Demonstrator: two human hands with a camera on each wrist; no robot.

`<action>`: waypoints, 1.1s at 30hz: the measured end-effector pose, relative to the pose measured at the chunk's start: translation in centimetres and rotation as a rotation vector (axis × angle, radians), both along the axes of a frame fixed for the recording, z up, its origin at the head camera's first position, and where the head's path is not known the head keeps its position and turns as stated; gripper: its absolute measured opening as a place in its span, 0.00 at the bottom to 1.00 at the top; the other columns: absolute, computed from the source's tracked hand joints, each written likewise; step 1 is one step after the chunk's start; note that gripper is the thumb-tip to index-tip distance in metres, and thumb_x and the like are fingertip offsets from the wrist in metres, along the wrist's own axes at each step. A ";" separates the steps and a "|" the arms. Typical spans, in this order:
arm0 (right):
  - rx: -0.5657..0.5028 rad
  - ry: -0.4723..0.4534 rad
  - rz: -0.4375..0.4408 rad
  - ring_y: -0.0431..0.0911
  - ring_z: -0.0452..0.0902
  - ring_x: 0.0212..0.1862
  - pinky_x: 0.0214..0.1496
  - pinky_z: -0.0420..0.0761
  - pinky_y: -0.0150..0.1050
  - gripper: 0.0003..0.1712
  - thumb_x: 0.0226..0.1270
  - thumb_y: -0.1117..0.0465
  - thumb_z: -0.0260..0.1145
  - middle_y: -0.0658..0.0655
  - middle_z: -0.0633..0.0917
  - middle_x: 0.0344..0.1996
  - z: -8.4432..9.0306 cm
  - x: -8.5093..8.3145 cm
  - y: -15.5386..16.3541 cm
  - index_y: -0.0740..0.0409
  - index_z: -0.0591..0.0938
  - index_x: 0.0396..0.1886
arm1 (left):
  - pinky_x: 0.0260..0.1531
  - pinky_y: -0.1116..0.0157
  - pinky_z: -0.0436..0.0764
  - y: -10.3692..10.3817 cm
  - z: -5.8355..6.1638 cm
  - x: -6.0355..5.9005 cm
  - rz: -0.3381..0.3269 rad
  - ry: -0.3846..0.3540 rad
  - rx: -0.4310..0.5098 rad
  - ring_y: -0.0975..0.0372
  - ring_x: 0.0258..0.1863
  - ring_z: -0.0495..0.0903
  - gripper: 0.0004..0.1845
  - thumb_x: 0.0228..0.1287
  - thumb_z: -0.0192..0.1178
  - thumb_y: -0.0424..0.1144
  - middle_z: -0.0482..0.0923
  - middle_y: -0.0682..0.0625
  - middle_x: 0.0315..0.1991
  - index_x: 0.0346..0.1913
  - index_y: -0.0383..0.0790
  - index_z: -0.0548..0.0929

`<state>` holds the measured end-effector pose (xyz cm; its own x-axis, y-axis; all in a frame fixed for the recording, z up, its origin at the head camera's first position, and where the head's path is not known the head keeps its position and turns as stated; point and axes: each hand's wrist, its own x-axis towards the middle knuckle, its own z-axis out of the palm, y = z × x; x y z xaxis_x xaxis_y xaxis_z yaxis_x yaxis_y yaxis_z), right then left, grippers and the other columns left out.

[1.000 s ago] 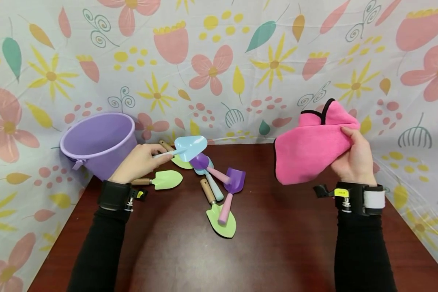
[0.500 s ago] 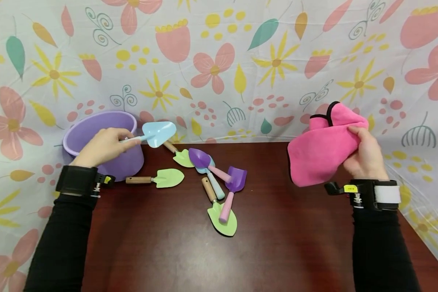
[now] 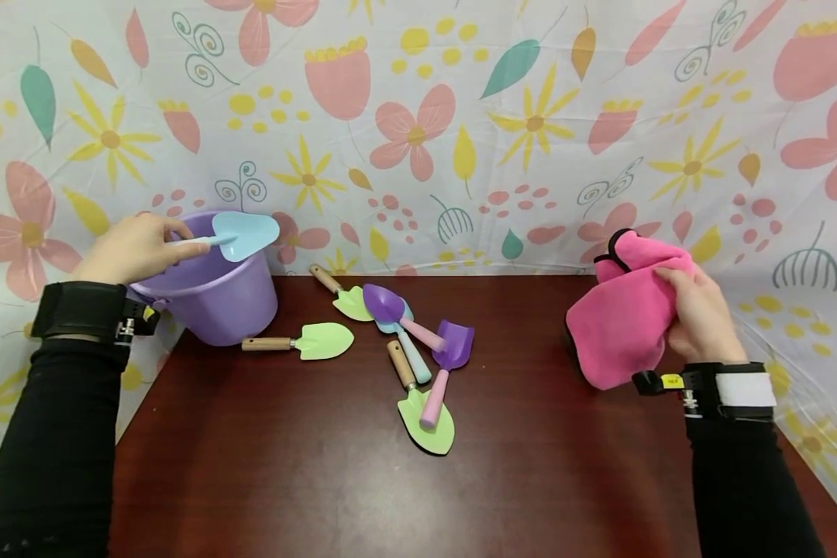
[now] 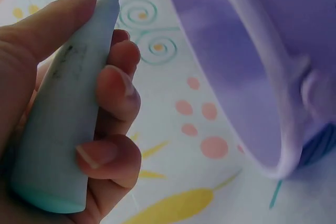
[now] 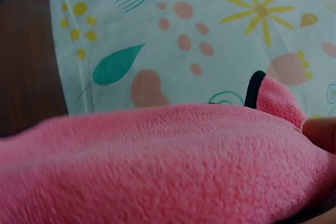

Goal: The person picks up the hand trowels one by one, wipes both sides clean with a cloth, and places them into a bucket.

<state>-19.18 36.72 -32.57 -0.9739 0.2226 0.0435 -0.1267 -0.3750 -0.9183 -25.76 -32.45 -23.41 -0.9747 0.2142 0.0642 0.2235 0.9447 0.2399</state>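
Note:
My left hand (image 3: 136,248) grips a light blue toy trowel (image 3: 247,235) by its handle, thumb along the top and fingers curled round it in the left wrist view. The trowel's blade overlaps the rim of the purple bucket (image 3: 233,302) in the head view. At the right, my right hand (image 3: 704,322) holds a folded pink cloth (image 3: 621,325) with black edging, thumb on its near face. The cloth hangs over the table and hides most of that hand's fingers. In the right wrist view the fleecy pink cloth (image 5: 157,166) fills the lower half.
A green trowel (image 3: 324,341) with a wooden handle lies before the bucket. Several more toy trowels and shovels lie mid-table, including a purple shovel (image 3: 455,345) and another green trowel (image 3: 428,426). A flower-patterned sheet (image 3: 418,194) hangs behind the brown table (image 3: 530,465).
My left hand has carried the light blue trowel leftward from above the other tools to the bucket's rim. My right hand has moved right and slightly lower with the pink cloth.

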 end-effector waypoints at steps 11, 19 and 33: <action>0.224 -0.075 0.039 0.40 0.73 0.41 0.39 0.77 0.29 0.18 0.70 0.58 0.65 0.52 0.71 0.48 -1.6 1.2 -0.5 0.53 0.76 0.57 | 0.24 0.58 0.72 -2.5 -0.3 -0.9 0.013 -0.082 -0.037 0.55 0.24 0.78 0.32 0.67 0.57 0.60 0.80 0.45 0.27 0.48 0.27 0.82; 0.260 -0.093 0.053 0.39 0.75 0.38 0.36 0.78 0.30 0.17 0.71 0.59 0.64 0.50 0.77 0.42 -3.0 1.5 -1.0 0.55 0.75 0.57 | 0.23 0.59 0.68 -2.4 -2.6 -2.7 0.008 -0.172 -0.144 0.56 0.22 0.73 0.21 0.64 0.62 0.54 0.73 0.51 0.18 0.25 0.39 0.82; 0.914 -0.118 -0.054 0.44 0.69 0.38 0.34 0.72 0.30 0.22 0.75 0.50 0.57 0.55 0.75 0.41 -6.3 1.6 -2.9 0.62 0.73 0.56 | 0.35 0.49 0.73 -1.7 -4.7 -3.6 0.039 -0.230 -0.184 0.49 0.31 0.77 0.14 0.61 0.63 0.43 0.80 0.42 0.28 0.32 0.34 0.88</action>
<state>-17.61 33.80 -38.92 -0.9725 0.1958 0.1259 -0.0099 0.5057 -0.8626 -29.34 -34.17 -28.13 -0.9668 0.1641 -0.1961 0.1460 0.9838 0.1037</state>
